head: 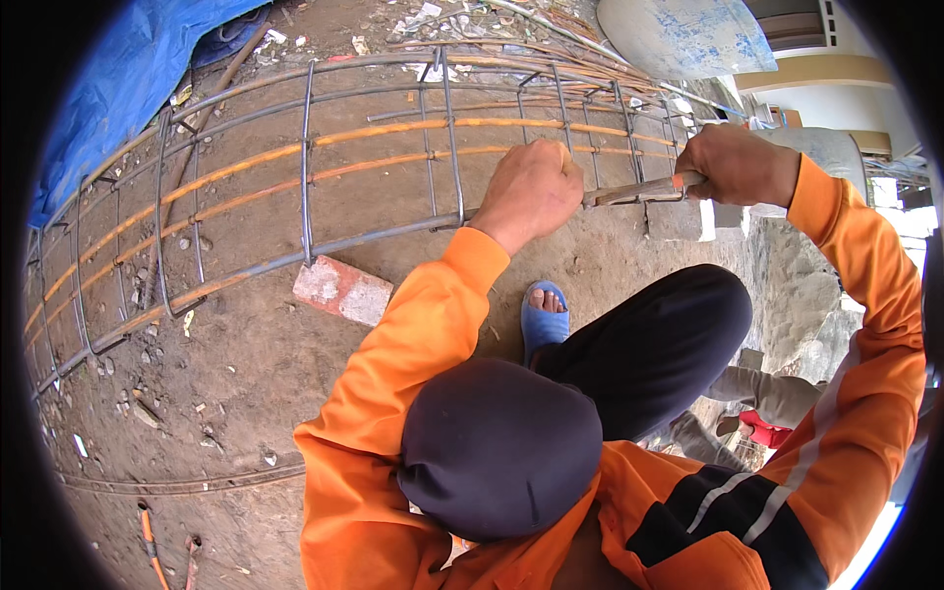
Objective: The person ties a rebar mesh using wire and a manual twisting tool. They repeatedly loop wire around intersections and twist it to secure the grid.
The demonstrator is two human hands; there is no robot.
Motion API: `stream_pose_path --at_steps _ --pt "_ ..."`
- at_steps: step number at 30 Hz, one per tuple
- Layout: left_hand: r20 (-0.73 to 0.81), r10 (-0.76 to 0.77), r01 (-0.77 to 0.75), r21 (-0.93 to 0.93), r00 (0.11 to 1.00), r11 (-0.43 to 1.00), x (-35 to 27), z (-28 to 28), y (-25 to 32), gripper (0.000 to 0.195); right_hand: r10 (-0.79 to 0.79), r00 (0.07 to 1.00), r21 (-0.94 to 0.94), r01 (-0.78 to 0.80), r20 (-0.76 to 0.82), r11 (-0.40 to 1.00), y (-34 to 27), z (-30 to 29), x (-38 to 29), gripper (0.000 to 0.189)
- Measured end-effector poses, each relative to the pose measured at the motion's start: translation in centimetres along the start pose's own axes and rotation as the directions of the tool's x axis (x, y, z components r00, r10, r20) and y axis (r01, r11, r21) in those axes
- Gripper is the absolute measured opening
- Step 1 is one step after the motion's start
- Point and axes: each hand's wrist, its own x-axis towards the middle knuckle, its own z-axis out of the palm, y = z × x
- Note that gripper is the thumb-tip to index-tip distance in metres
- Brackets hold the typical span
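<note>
A long rebar cage of lengthwise steel bars and square stirrups lies across the view from the lower left to the upper right. At its near lower bar, my left hand is a closed fist around the bar or something at it; what it grips is hidden. To the right, my right hand is closed on the end of a short rod-like tool, whose far end lies near my left hand beside the cage's near bar. Both my sleeves are orange.
A brick touches the cage's near side. Grey blocks sit beyond my right hand. A blue tarpaulin covers the upper left, loose bars lie behind the cage, and another person's legs show at the right.
</note>
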Motion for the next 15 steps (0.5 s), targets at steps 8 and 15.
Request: stream_pose_path --at_steps 8,15 --pt "0.027 -0.033 0.034 -0.042 0.999 0.999 0.1 -0.3 0.1 0.029 -0.013 0.991 0.153 -0.008 0.135 0.988 -2.0 -0.9 -1.6 0.039" --pt "-0.014 -0.043 0.042 -0.055 0.999 0.998 0.0 -0.2 0.0 0.033 -0.255 0.954 -0.360 0.185 -0.157 0.915 -0.2 0.6 -0.3 0.089"
